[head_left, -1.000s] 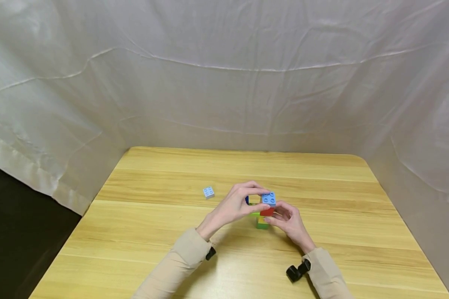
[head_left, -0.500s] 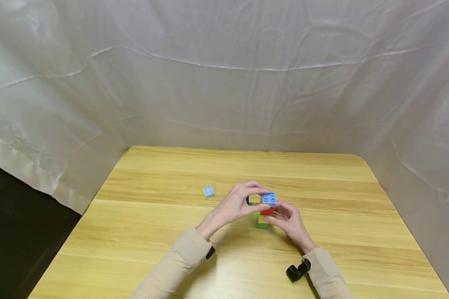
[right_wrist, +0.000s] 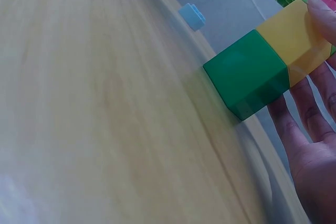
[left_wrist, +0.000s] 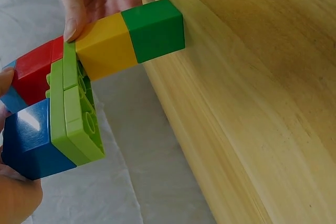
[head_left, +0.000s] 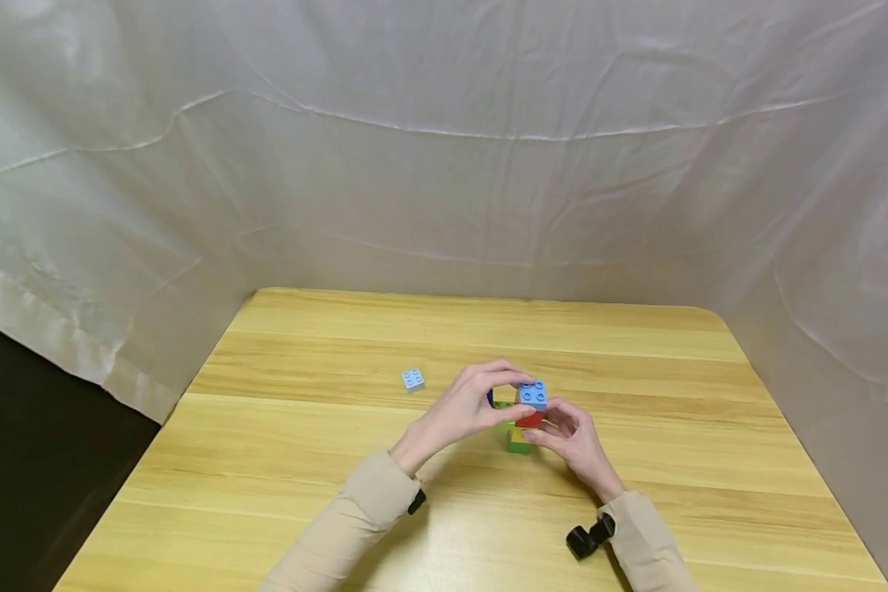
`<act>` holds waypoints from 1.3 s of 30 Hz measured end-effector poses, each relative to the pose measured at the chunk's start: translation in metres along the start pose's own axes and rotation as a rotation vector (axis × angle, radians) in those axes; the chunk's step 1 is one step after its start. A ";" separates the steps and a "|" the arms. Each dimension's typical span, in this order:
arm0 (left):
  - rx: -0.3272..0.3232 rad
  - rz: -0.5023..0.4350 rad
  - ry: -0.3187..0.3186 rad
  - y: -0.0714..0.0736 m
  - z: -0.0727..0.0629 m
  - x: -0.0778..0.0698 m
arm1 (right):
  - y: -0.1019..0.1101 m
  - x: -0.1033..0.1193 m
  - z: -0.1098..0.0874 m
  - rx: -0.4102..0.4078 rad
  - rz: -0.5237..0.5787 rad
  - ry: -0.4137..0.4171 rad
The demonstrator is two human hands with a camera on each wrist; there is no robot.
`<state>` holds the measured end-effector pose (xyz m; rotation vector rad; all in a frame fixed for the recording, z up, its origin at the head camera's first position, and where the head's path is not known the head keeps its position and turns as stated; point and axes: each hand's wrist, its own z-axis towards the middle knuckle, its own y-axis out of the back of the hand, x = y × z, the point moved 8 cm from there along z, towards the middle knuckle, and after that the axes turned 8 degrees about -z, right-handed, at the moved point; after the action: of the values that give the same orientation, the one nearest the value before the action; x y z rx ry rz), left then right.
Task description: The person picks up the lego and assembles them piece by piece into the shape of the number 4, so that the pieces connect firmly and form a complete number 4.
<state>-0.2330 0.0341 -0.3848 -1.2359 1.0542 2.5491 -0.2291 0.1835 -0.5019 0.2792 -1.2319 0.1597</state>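
A tower of toy building bricks stands between the two hands. From the bottom it goes green brick (left_wrist: 157, 30), yellow brick (left_wrist: 107, 45), lime green brick (left_wrist: 71, 114), red brick (head_left: 529, 419) and light blue brick (head_left: 532, 399). On the lime brick's overhanging left part sits a dark blue brick (left_wrist: 31, 135), mostly hidden by fingers in the head view. My left hand (head_left: 462, 404) pinches the top light blue brick between thumb and fingers. Lower down, my right hand (head_left: 573, 444) holds the tower around the yellow brick, thumb in front and fingers behind.
One loose light blue brick (head_left: 413, 380) lies on the wooden table (head_left: 303, 460), left of and beyond the tower. Pale cloth (head_left: 444, 164) hangs behind the table and along its sides. A black wrist camera (head_left: 581, 543) juts out from the right sleeve.
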 end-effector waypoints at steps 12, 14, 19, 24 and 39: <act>-0.020 0.006 -0.012 0.000 0.001 0.002 | 0.000 0.001 -0.001 0.005 0.020 0.001; -0.023 0.008 -0.005 0.000 0.001 0.003 | 0.000 0.001 -0.001 0.006 0.017 -0.002; -0.040 -0.007 0.001 0.000 0.000 0.004 | 0.001 -0.001 -0.002 0.006 0.013 -0.008; -0.070 -0.027 0.013 0.000 -0.002 0.008 | 0.001 -0.002 -0.002 0.004 0.022 -0.008; -0.110 -0.078 0.051 0.001 -0.005 0.013 | 0.001 -0.003 -0.002 -0.008 0.025 0.002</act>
<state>-0.2382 0.0278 -0.3960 -1.3469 0.8675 2.5603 -0.2287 0.1854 -0.5056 0.2566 -1.2346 0.1767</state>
